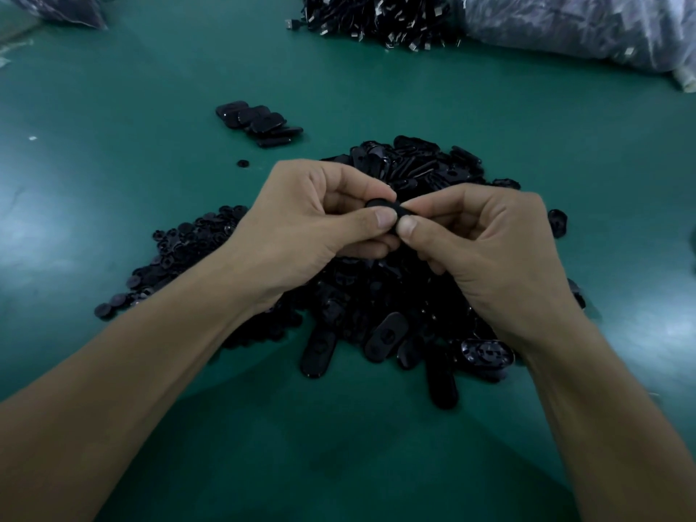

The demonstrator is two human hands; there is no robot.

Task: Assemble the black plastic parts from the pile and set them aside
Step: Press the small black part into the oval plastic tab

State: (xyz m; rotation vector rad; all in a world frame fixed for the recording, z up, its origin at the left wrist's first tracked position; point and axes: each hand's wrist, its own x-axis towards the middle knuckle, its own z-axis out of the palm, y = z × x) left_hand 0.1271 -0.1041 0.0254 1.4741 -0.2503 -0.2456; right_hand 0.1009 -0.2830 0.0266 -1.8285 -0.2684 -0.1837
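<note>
Thumbs are pinching the small black part [381,206] mid-frame, left hand [301,227] and right hand [489,254] both, over the pile [395,303]; we're guessing light, stiff, slick, so edges only.

A small black part [381,206] sits pinched above the heaped pile [395,295] of oblong pieces, with a short overlapped row [260,124] lying apart beyond it.
</note>
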